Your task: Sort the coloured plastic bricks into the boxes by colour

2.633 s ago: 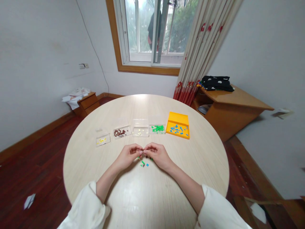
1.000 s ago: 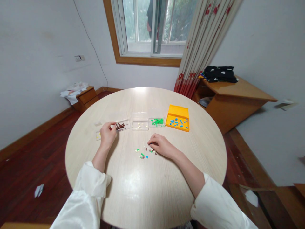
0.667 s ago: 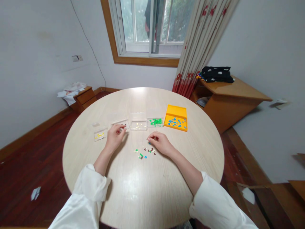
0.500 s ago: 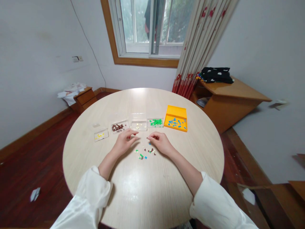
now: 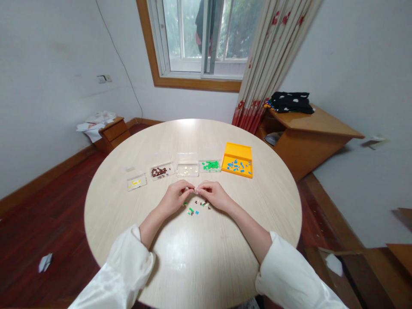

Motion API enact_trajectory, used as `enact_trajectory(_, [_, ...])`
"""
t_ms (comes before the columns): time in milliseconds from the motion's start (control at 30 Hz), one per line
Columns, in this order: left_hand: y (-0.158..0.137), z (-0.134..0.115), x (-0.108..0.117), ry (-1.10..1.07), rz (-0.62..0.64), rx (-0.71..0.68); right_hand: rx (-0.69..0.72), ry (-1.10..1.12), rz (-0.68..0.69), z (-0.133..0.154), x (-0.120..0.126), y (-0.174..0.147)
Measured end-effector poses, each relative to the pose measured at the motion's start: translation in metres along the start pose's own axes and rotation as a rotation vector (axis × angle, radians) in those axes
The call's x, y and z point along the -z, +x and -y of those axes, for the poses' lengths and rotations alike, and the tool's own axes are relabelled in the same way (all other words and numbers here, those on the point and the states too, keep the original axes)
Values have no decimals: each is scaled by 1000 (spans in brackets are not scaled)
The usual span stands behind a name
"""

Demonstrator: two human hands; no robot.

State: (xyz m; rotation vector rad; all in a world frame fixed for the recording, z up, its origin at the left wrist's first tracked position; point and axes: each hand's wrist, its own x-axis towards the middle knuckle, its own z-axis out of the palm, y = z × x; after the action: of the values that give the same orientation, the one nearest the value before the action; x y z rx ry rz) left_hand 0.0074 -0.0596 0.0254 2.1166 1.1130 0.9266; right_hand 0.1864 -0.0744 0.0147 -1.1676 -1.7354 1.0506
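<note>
My left hand point(image 5: 174, 196) and my right hand point(image 5: 214, 194) meet at their fingertips above the middle of the table. Both are closed in a pinch. A tiny dark brown building brick shows at the right fingertips; whatever the left fingers grip is too small and covered to make out. Just below the hands lies a loose scatter of small bricks: brown and cream ones, a green brick point(image 5: 191, 210) and a blue brick point(image 5: 197, 212).
Beyond the hands stand clear boxes with yellow bricks point(image 5: 135, 183), brown bricks point(image 5: 159, 172), cream bricks point(image 5: 186, 171) and green bricks point(image 5: 210, 165). An open orange case point(image 5: 238, 150) holds blue bricks. All rest on a round wooden table point(image 5: 193, 257).
My left hand has moved right and closed from a loose, parted pose. My right hand has shifted slightly left, and the fingertips of both now touch.
</note>
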Motion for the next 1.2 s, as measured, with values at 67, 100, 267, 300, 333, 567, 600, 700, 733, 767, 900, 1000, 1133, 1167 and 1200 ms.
enact_trajectory(67, [1, 3, 5, 29, -60, 31, -9, -27, 52, 0, 2, -2])
enact_trajectory(100, [2, 5, 8, 41, -98, 47, -11, -51, 82, -1, 4, -3])
enact_trajectory(267, [5, 17, 21, 56, -244, 106, 106, -266, 168, -1, 8, -4])
enact_trajectory(300, [5, 19, 23, 56, -263, 114, 127, -301, 179, 0, 8, -4])
enact_trajectory(333, [6, 21, 24, 58, -283, 124, 142, -326, 192, 1, 7, -4])
enact_trajectory(567, [10, 43, 32, 103, -469, 233, 168, -389, 209, 10, 3, -7])
enact_trajectory(600, [11, 46, 35, 115, -493, 250, 165, -399, 206, 11, 3, -7])
enact_trajectory(700, [12, 56, 42, 169, -554, 289, 164, -421, 207, 12, 3, -8])
enact_trajectory(733, [13, 58, 44, 191, -566, 297, 168, -426, 209, 12, 3, -8])
enact_trajectory(767, [13, 61, 46, 212, -573, 304, 171, -432, 210, 12, 3, -8])
enact_trajectory(900, [14, 68, 49, 261, -574, 322, 171, -441, 185, 14, 2, -8])
enact_trajectory(1000, [15, 72, 49, 258, -573, 333, 130, -379, 125, 15, 2, -9])
enact_trajectory(1133, [16, 73, 48, 254, -574, 333, 54, -216, 47, 14, 1, -9])
enact_trajectory(1167, [15, 72, 48, 250, -581, 322, 42, -190, 24, 13, 1, -9])
enact_trajectory(1200, [15, 69, 47, 242, -586, 304, 29, -171, -4, 11, 1, -8])
